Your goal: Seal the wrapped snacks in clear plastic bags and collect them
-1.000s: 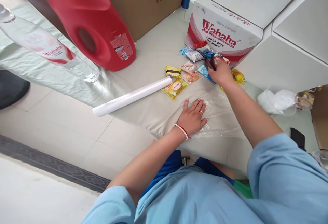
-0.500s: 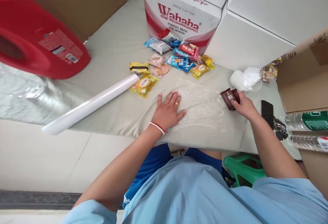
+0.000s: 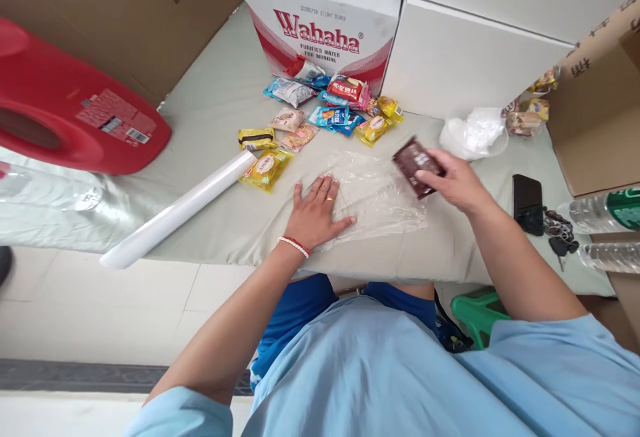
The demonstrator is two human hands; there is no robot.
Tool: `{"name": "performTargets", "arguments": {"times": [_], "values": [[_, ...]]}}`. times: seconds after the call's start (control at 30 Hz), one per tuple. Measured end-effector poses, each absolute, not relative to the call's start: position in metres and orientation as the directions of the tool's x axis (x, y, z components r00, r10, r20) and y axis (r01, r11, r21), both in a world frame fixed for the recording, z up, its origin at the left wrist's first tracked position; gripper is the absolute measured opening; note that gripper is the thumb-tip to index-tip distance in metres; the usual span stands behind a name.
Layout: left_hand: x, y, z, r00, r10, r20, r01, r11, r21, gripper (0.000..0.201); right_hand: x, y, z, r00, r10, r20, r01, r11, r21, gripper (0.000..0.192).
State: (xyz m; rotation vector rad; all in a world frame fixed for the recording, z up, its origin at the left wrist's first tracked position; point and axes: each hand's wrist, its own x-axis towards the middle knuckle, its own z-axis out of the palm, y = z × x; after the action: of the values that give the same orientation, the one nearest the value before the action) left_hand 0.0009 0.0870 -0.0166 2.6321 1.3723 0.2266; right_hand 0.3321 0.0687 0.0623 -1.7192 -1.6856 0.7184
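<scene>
Fingers (image 3: 434,172) of the right hand (image 3: 457,184) pinched a brown packet (image 3: 416,165), thumb under and fingertips over its near end, holding it tilted just above the right edge of a clear bag (image 3: 377,197). Fingers (image 3: 320,189) of the left hand (image 3: 316,216) lay flat and slightly spread on the bag's left end, pressing it to the worktop (image 3: 225,110) close to the near edge.

White lettering on the packet was too small to read. Behind, at the far edge, a carton (image 3: 325,27) read "Wahaha" in red with "PURIFIED WATER FOR DRINKING" beneath. Snack packets (image 3: 320,114) lay scattered in front of it, their print unreadable. A red jug (image 3: 65,114) at the left edge carried a label and barcode too fine to make out and was cut off by the frame. A white roll (image 3: 180,209) overhung the near edge. A phone (image 3: 527,204) and keys (image 3: 557,234) lay towards the right edge, beside bottles (image 3: 607,230) cut off at the frame.
</scene>
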Motion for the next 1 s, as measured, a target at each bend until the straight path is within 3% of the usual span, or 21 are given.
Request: {"name": "performTargets", "arguments": {"times": [0.1,0.23,0.37,0.43,0.57,0.8,1.0], "values": [[0.002,0.086,-0.015,0.568,0.822,0.038,0.802,-0.563,0.198,0.098,0.283,0.086,0.056,-0.226,0.972,-0.056,0.652,0.108,-0.751,0.052],[0.001,0.086,-0.014,0.589,0.808,0.015,0.79,-0.58,0.2,0.107,0.253,0.096,0.041,-0.397,0.895,-0.203,0.731,0.174,-0.66,0.046],[0.0,0.086,-0.015,0.597,0.802,0.007,0.784,-0.585,0.209,0.111,0.255,0.09,0.041,-0.348,0.92,-0.181,0.892,0.266,-0.365,0.051],[0.0,0.087,-0.015,0.596,0.803,0.008,0.783,-0.583,0.215,0.11,0.253,0.084,0.043,-0.35,0.923,-0.162,0.913,0.297,-0.281,0.06],[0.0,0.086,-0.016,0.594,0.804,0.014,0.782,-0.581,0.224,0.11,0.244,0.075,0.045,-0.387,0.9,-0.198,0.912,0.342,-0.227,0.055],[0.0,0.084,-0.016,0.598,0.8,0.047,0.77,-0.589,0.245,0.11,0.254,0.057,0.04,-0.246,0.951,-0.186,0.958,0.209,-0.198,0.049],[0.0,0.084,-0.017,0.594,0.802,0.068,0.765,-0.589,0.261,0.103,0.245,0.048,0.039,-0.25,0.955,-0.158,0.964,0.231,-0.129,0.044]]}}
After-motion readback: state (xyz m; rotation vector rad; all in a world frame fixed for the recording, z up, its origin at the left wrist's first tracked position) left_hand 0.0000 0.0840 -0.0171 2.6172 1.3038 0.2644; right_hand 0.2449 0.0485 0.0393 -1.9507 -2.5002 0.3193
